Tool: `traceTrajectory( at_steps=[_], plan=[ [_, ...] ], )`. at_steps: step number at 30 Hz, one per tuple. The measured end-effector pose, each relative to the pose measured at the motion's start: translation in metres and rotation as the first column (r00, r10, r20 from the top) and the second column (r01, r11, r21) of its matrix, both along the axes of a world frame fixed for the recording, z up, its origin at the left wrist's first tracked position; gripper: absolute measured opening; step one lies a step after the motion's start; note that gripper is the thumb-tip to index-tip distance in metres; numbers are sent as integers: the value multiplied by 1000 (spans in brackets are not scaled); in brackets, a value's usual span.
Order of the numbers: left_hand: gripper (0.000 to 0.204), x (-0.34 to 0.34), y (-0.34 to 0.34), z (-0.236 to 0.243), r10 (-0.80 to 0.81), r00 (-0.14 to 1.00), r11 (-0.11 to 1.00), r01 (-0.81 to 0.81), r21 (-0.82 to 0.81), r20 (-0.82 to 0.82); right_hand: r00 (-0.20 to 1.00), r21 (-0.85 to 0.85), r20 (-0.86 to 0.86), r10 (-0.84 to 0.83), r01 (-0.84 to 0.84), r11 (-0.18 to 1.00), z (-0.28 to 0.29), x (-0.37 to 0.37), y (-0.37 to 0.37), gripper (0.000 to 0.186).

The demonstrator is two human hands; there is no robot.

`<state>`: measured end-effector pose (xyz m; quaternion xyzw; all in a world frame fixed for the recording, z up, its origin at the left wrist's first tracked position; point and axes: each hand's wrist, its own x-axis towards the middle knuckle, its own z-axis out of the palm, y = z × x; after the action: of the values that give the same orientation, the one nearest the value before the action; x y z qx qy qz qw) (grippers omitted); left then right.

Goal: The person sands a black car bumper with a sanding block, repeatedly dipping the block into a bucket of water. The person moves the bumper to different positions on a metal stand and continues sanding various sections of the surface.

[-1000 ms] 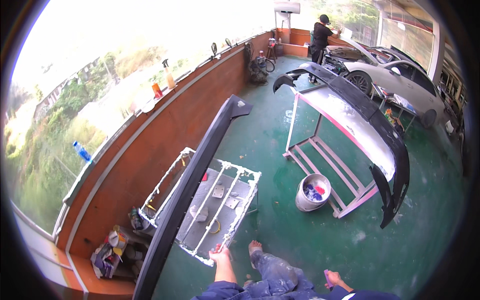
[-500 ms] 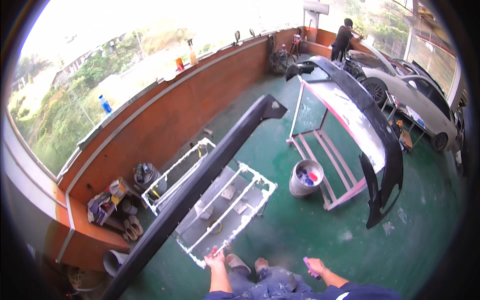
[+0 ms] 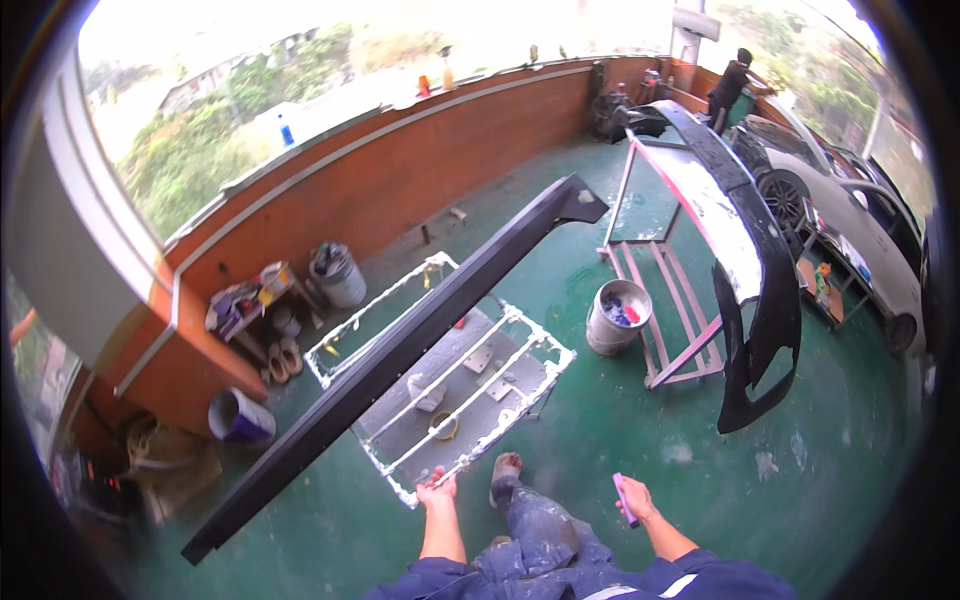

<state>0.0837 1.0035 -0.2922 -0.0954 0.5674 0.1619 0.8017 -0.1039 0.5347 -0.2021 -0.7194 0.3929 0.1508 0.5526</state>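
Note:
My left hand (image 3: 436,487) grips the near edge of a white-crusted metal rack (image 3: 520,400) on a gray board (image 3: 440,385). A long dark trim piece (image 3: 400,355) lies diagonally across the rack, both ends overhanging it. My right hand (image 3: 634,503) holds a slim purple block (image 3: 622,492) low at my side, over the green floor (image 3: 700,470). Beyond the rack, a bucket (image 3: 618,332) with blue and red contents stands beside a pink metal stand (image 3: 648,270), which bears a curved black bumper (image 3: 750,235).
A silver car (image 3: 880,265) and a wheeled cart (image 3: 835,290) are at right; a person (image 3: 728,92) in dark clothes is behind. An orange wall (image 3: 400,170) runs along the left, with a low shelf (image 3: 250,300), buckets (image 3: 337,280), shoes (image 3: 285,360) and a purple-lined bin (image 3: 240,418).
My view has swung left, showing more of the corner and both ends of the trim piece. My legs have shifted. My hands keep hold of the rack and purple block.

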Motion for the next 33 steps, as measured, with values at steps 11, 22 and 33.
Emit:
traceTrajectory(
  at_steps=[11,22,33],
  plan=[
    [49,-254,7,-14,49,998,998,-50,-30,-40,974,168,226,7,-46,985,-13,4,41,57],
    [58,-458,-2,-22,82,994,994,-76,83,-72,981,406,123,150,-187,895,-18,-26,35,68],
    [60,-557,-11,-36,33,993,969,-5,248,-111,742,21,279,610,-640,768,-53,-59,71,70]
  ],
)
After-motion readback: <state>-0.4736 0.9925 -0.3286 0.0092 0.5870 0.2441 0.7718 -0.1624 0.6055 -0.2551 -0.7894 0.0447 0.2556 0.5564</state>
